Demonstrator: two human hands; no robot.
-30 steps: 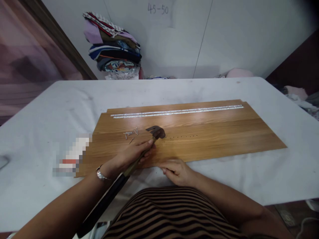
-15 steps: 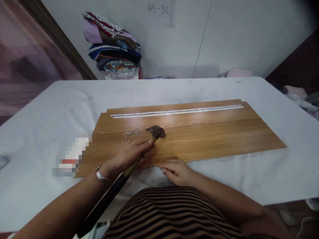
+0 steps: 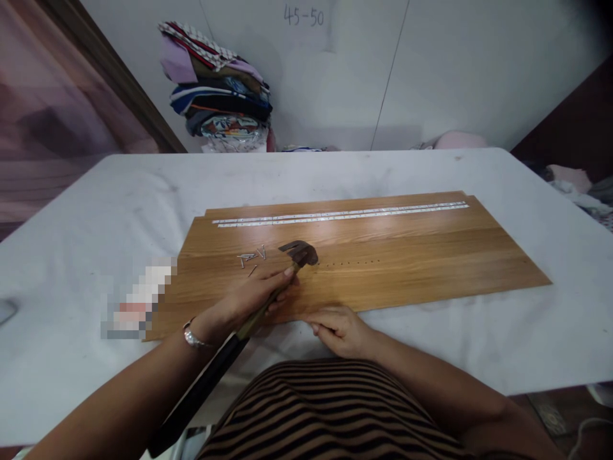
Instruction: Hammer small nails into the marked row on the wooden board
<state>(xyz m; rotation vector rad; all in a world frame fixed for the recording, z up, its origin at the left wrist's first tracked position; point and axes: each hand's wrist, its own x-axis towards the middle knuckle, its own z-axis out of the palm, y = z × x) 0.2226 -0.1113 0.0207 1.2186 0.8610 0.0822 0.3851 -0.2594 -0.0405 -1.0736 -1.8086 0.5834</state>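
Note:
My left hand (image 3: 249, 299) is closed round the handle of a hammer (image 3: 299, 252), high up near its dark metal head, which rests on a wooden board (image 3: 407, 262) beside a row of small nail heads (image 3: 349, 262). The long dark end of the handle runs back under my left forearm. Several loose nails (image 3: 249, 258) lie on the board just left of the hammer head. My right hand (image 3: 341, 329) rests at the board's near edge with its fingers curled against it; I cannot see whether it holds anything.
The board lies on a table with a white cloth (image 3: 86, 217). Two thin silvery strips (image 3: 340, 215) run along the board's far side. A blurred white and red object (image 3: 138, 300) sits left of the board. Folded fabrics (image 3: 218, 89) are stacked against the wall.

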